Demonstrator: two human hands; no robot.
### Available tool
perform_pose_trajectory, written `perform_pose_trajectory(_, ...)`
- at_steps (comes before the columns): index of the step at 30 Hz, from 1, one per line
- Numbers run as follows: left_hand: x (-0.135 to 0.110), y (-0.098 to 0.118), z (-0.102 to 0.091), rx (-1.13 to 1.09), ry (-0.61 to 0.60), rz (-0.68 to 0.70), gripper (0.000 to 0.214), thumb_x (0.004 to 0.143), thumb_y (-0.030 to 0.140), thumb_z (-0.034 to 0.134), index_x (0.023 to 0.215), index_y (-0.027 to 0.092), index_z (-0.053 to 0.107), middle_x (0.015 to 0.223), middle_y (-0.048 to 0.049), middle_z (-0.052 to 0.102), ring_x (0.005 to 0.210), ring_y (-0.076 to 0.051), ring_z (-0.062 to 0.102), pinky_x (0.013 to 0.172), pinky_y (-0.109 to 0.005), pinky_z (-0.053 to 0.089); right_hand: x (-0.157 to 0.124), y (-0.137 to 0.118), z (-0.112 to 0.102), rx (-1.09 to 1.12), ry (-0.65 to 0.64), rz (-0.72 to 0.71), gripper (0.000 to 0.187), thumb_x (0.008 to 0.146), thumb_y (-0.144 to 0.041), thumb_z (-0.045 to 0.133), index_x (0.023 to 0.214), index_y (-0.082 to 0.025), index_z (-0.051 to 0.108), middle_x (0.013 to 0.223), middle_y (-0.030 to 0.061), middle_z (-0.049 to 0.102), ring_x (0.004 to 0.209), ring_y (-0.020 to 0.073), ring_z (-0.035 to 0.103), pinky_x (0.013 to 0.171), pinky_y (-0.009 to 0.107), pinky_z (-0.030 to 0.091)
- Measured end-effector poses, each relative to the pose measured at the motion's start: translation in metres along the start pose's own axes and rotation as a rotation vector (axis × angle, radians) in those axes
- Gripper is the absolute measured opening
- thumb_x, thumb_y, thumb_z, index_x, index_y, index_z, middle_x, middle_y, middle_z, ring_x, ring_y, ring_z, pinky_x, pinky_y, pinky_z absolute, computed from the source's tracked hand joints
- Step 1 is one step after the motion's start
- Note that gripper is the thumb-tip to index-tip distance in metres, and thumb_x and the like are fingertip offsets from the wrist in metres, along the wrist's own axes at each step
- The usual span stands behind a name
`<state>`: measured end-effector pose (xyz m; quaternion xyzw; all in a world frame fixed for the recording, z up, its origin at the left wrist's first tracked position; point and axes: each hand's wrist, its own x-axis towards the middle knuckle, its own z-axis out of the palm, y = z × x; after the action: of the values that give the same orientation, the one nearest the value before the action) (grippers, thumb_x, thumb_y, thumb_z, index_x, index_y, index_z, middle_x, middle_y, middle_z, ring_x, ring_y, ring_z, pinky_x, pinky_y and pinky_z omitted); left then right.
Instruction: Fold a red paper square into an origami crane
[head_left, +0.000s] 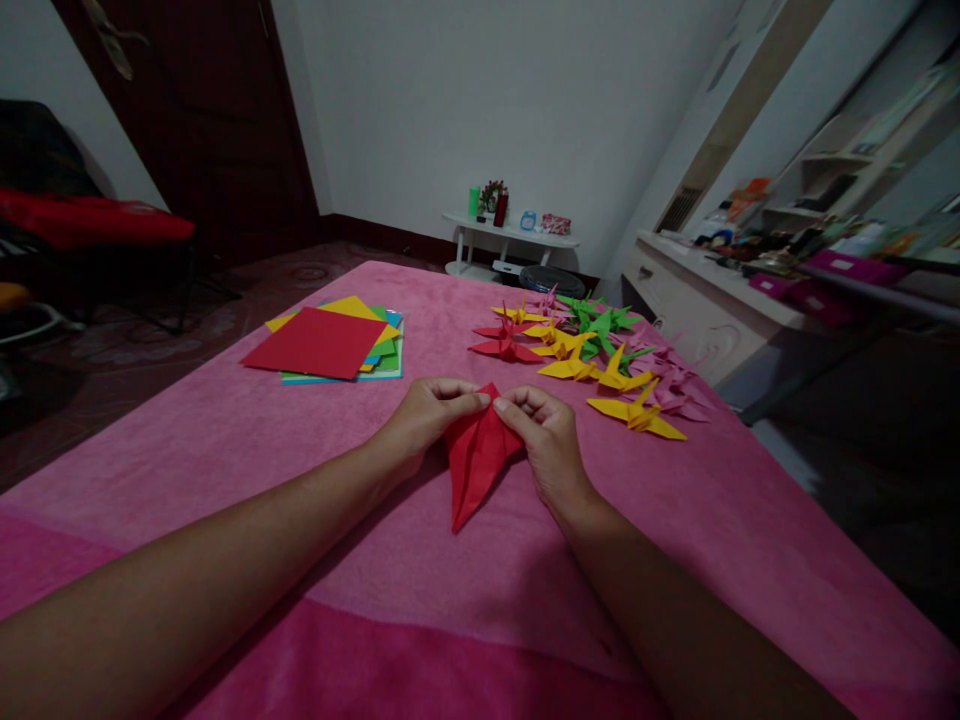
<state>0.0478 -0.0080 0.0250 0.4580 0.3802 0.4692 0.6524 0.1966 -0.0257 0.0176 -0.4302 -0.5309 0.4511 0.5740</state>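
Observation:
A partly folded red paper (pixel 474 462) lies on the pink blanket (pixel 300 480), its long point aimed toward me. My left hand (pixel 427 412) pinches its top edge from the left. My right hand (pixel 546 440) pinches the same top edge from the right, fingers curled. Both hands are closed on the paper. Beyond my right hand lies a cluster of finished paper cranes (pixel 592 355) in red, yellow, green and pink. A stack of flat coloured paper sheets (pixel 330 342), red on top, lies beyond my left hand.
The blanket's right edge drops off beside a pale dresser (pixel 697 310) loaded with clutter. A small white table (pixel 510 240) with bottles stands by the far wall. A dark door (pixel 202 110) and a chair with a red cushion (pixel 82 220) are at the left.

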Motion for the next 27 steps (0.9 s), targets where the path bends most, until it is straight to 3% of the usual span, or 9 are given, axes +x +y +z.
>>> perform_pose_trajectory(11, 0.000, 0.002, -0.002, 0.135, -0.045, 0.010, 0.025, 0.061, 0.035, 0.080, 0.068, 0.012, 0.071, 0.067, -0.0049, 0.069, 0.056, -0.011, 0.057, 0.054, -0.021, 0.040, 0.003, -0.001, -0.002, -0.145, 0.022, -0.023, 0.015, 0.069, -0.026, 0.067, 0.060, -0.017, 0.058, 0.056, -0.0040, 0.052, 0.051, 0.0092, 0.042, 0.049, 0.023, 0.032)
perform_pose_trajectory(14, 0.001, 0.001, -0.002, 0.169, -0.015, 0.041, 0.024, 0.062, 0.034, 0.079, 0.066, 0.012, 0.070, 0.065, -0.0041, 0.068, 0.055, -0.010, 0.056, 0.053, -0.021, 0.040, 0.004, -0.001, -0.002, -0.155, -0.002, -0.013, 0.016, 0.069, -0.027, 0.066, 0.060, -0.017, 0.058, 0.056, -0.0037, 0.052, 0.051, 0.0091, 0.043, 0.049, 0.023, 0.032)
perform_pose_trajectory(21, 0.006, 0.001, -0.006, 0.356, 0.120, 0.227, 0.024, 0.065, 0.035, 0.074, 0.067, 0.012, 0.069, 0.062, -0.0030, 0.065, 0.051, -0.010, 0.051, 0.049, -0.021, 0.036, 0.007, 0.003, -0.006, -0.056, -0.089, 0.161, 0.021, 0.065, -0.031, 0.072, 0.075, -0.016, 0.061, 0.059, -0.0034, 0.058, 0.051, 0.0091, 0.049, 0.051, 0.022, 0.036)
perform_pose_trajectory(27, 0.020, -0.014, -0.022, 0.680, 0.074, 0.297, 0.023, 0.069, 0.036, 0.069, 0.064, 0.013, 0.068, 0.054, -0.0001, 0.058, 0.048, -0.009, 0.044, 0.046, -0.020, 0.027, 0.012, 0.018, -0.010, -0.322, -0.099, 0.067, 0.022, 0.067, -0.028, 0.070, 0.083, -0.016, 0.063, 0.059, -0.0039, 0.058, 0.051, 0.0091, 0.049, 0.049, 0.021, 0.037)
